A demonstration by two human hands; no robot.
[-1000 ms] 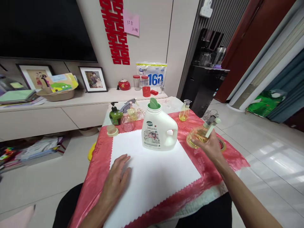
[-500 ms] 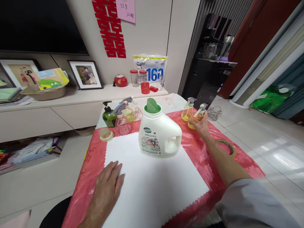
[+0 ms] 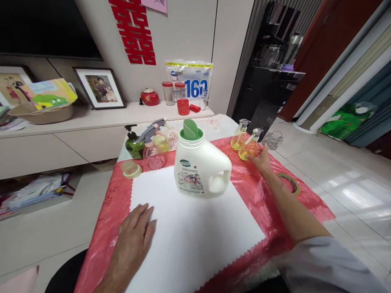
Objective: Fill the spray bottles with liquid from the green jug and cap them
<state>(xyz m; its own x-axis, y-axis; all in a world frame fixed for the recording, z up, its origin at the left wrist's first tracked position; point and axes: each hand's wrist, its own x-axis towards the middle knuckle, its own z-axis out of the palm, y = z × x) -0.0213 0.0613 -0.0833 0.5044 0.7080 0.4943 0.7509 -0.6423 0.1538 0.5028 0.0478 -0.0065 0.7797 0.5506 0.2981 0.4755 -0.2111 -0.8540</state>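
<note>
My left hand [image 3: 132, 236] lies flat, fingers slightly spread, on the white sheet [image 3: 183, 240] near its left edge. Beyond the sheet's right side, my right hand [image 3: 261, 160] is at a clear spray bottle [image 3: 247, 151] holding yellow liquid, its thumb and fingers apart around the bottle's near side. Whether the thumb still touches it is hard to see. A similar spray bottle [image 3: 237, 140] stands just behind. The white detergent jug [image 3: 195, 171] sits upright on the sheet between my hands, with a green spout in its open neck.
At the back left stand a pink-tinted spray bottle [image 3: 155, 158], a green pump bottle [image 3: 133, 146] and a yellowish spray bottle [image 3: 161, 142]. A tape roll [image 3: 132, 170] lies nearby; another tape roll [image 3: 290, 184] is at the right. Red cloth [image 3: 104, 219] covers the table.
My right hand has loosened from around the spray bottle and its fingers have spread. The whole view has shifted slightly; my left hand stays on the sheet.
</note>
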